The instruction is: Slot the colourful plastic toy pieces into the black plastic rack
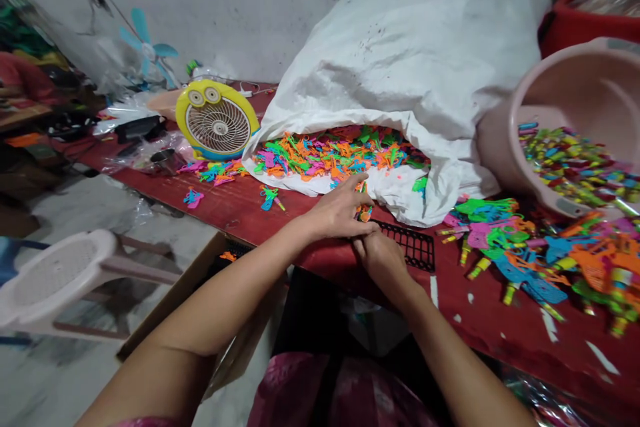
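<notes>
My left hand [341, 211] is at the table edge, index finger stretched toward the sack's mouth. A small orange and yellow plastic piece [365, 214] shows between its thumb and bent fingers, partly hidden. Against the left thumb, my right hand [383, 255] is closed in a pinch; whatever it holds is hidden. A black plastic grid rack [413, 245] lies flat beside and partly under the right hand. Just beyond the hands, a white sack [425, 53] spills many orange, green, pink and blue plastic pieces [320, 153].
On the right, a pink tub [505, 127] holds small colourful tubes; a pile of plastic pieces with tubes attached [530, 260] lies before it. A yellow fan [219, 121] stands left on the red table [225, 207]. A plastic stool [65, 267] and cardboard box [173, 293] are below left.
</notes>
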The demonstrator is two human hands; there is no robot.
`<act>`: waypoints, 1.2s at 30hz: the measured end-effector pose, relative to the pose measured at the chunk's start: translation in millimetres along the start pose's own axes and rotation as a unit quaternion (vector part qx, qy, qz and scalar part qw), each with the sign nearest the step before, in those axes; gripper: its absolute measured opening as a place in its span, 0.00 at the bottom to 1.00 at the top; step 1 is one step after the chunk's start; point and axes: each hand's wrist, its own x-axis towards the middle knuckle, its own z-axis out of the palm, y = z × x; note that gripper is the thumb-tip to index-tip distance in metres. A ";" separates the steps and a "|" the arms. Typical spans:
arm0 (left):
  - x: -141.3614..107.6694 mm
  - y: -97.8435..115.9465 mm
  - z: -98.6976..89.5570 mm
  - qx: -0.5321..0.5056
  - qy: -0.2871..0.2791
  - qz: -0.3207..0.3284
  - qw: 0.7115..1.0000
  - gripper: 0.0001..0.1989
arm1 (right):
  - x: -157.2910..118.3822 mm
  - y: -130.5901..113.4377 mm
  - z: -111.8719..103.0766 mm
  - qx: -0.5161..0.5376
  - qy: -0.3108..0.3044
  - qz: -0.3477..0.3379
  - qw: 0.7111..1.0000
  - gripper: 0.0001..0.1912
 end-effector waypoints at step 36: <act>6.6 -77.5 36.3 -0.592 0.109 -0.130 0.788 0.21 | -4.3 41.6 16.2 0.087 0.090 -0.104 0.987 0.21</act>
